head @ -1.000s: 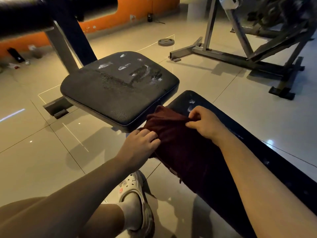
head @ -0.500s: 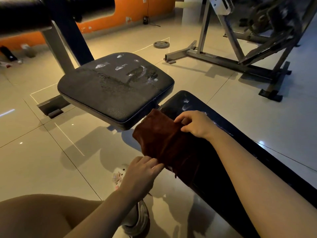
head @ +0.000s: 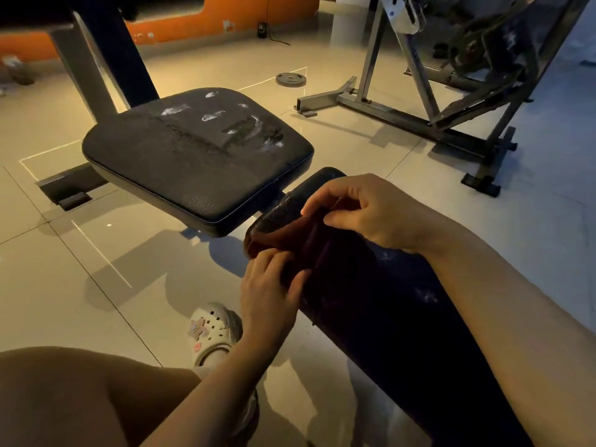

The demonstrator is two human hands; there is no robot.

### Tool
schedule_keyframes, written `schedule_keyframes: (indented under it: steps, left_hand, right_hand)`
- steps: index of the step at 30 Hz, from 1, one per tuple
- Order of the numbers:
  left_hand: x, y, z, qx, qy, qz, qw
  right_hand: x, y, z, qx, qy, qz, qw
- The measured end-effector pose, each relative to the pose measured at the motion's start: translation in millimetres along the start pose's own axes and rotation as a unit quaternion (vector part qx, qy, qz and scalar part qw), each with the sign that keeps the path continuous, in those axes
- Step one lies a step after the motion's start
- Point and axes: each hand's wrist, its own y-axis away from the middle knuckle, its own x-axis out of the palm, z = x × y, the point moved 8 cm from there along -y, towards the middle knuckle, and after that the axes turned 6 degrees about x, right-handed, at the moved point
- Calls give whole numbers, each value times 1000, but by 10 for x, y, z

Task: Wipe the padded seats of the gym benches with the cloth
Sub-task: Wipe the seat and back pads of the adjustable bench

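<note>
- Cloth: dark maroon, bunched at the near end of the long bench pad, just beside the square seat pad.
- Right hand: its grip is pinched on the cloth's upper fold, thumb and forefinger closed over it.
- Left hand: fingers are curled over the cloth's lower edge at the pad's side.
- Handling, judged: soft, limp and light; liable to crumple, so it is best taken by a gathered wad under the palm.
- Seat pad: marked with pale smudges; judged not yet wiped.
- Weight plate: lies on the tiled floor, well apart.
- Clog: worn on a foot below the left hand.
</note>
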Motion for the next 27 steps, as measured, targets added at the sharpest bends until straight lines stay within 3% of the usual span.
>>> schedule_keyframes:
  steps: [3,6,9,12,15,20,23,25,27]
  left_hand:
    - [-94,-97,-269,25,68,26,997]
    - [-172,-20,-425,5,138,115,984]
    - [-257,141,-629,29,158,214,964]
    - [-324,198,-818,47,153,254,954]
    - [-331,81,-859,56,80,240,966]
    - [-215,-226,-378,15,-125,215,968]
    - [-222,-281,-18,-20,-169,167,971]
    - [-234,-286,90,-15,-150,120,981]
    - [-235,-304,146,1,-124,101,987]
  right_hand:
    - [-119,203,80,5,14,-15,1000]
    - [-273,456,-7,40,130,-59,989]
    - [-404,713,-138,88,234,-83,965]
    - [-477,838,-217,133,271,-72,951]
    - [-492,693,-367,159,303,-130,930]
    - [49,453,-736,155,245,-282,914]
    - [952,327,-1104,197,189,-210,939]
    - [1353,243,-1325,237,238,-178,925]
    - [1407,112,-1401,242,251,-199,916]
